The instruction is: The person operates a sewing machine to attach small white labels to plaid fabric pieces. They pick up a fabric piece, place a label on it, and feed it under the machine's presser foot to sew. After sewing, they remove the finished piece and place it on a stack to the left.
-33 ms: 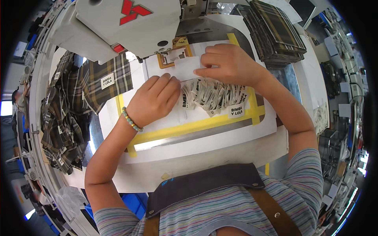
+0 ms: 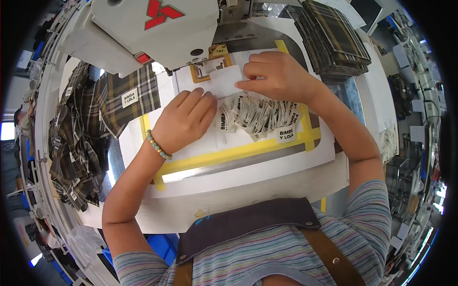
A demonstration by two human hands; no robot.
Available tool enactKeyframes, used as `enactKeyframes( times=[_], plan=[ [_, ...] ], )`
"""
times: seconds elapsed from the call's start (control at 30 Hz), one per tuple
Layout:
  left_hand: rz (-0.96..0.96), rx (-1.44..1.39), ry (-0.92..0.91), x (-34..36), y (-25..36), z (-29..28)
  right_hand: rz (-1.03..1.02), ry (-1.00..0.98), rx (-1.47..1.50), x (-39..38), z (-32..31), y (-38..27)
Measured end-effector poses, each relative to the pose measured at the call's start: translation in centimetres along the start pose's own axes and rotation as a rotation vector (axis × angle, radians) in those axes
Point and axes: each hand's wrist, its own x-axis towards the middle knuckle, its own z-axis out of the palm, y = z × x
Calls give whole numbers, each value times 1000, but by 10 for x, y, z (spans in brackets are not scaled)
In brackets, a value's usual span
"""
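Note:
A blank white label (image 2: 226, 80) lies between my hands, just in front of the brass-coloured clamp frame (image 2: 195, 75) under the sewing machine head. My right hand (image 2: 274, 75) pinches its right edge, thumb on the near side. My left hand (image 2: 187, 117), with a beaded bracelet at the wrist, has its fingers curled at the label's lower left; its fingertips are partly hidden, so I cannot tell what they grip. Close below both hands spreads a heap of white printed labels (image 2: 260, 117), with one label (image 2: 286, 134) lying face up at its right end.
The white sewing machine (image 2: 143, 35) overhangs the far left of the work plate. Plaid fabric pieces (image 2: 129, 97) with labels on them pile up at the left. At the back right stands a stack of plaid panels (image 2: 336, 38). Yellow tape (image 2: 229, 156) borders the white work surface.
The white label's far edge has shifted slightly away from me and shows more of its face. Both hands have stayed almost still.

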Motion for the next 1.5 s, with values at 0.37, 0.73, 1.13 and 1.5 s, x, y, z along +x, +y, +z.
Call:
enactKeyframes(
  times=[0.37,0.73,1.13,1.5],
  plan=[
    [-358,-257,-18,-21,7,-17,166,-146,-72,-24,-7,9],
    [-390,-307,-68,-23,6,-9,403,107,293,-16,33,-2],
    [-322,-308,-121,-17,8,2,439,34,628,-23,25,7],
    [-397,-364,-90,-23,6,14,494,128,403,-16,41,4]
  ],
)
